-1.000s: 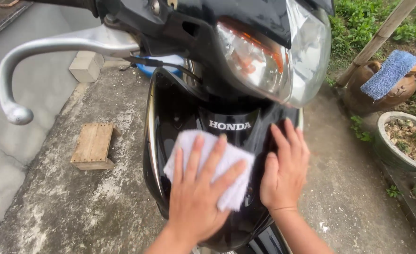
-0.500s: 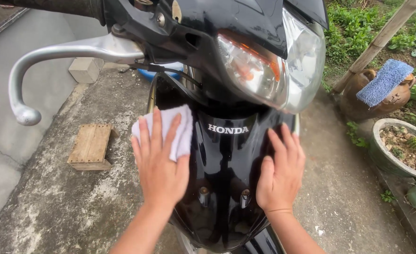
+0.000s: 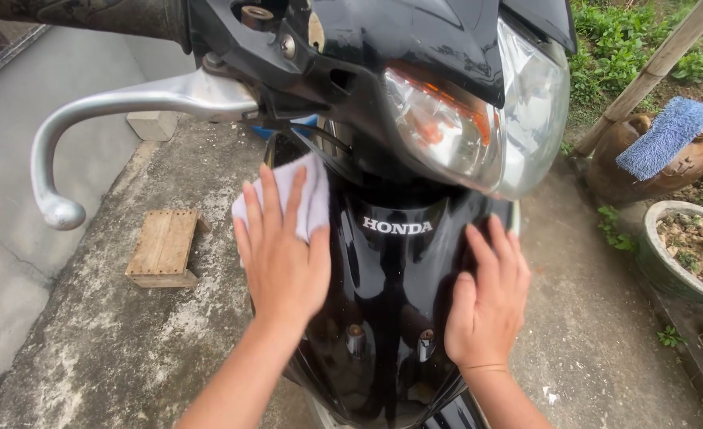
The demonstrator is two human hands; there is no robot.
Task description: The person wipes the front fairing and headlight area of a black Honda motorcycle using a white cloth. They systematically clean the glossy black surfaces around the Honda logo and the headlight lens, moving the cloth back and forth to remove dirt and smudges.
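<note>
We are looking down at the front of a black motorbike, where our left hand [image 3: 284, 258] presses a white cloth [image 3: 304, 195] flat against the left edge of the glossy front panel [image 3: 391, 302], just below the headlight [image 3: 478, 127]. The fingers of that hand are spread and laid flat over the cloth, pinning it to the panel instead of pinching it. A second ago the cloth sat lower and near the middle of the panel; half a second ago it had slid to the left side, and now it has climbed higher along that left edge, up under the handlebar. We judge from this that the wiping is sweeping outward and upward, with the centre already covered and the left flank in hand.

Our right hand [image 3: 486, 306] rests bare on the right side of the panel, fingers together and slightly curled, holding nothing, much where it lay before.

The panel runs long from the headlight down toward us, its nose pointing away and down to the concrete ground [image 3: 113, 342]. The silver brake lever [image 3: 113, 119] arcs out to the left. A small wooden block [image 3: 163, 248] lies on the ground at left; clay pots and a blue mop head [image 3: 665, 137] stand at far right.
</note>
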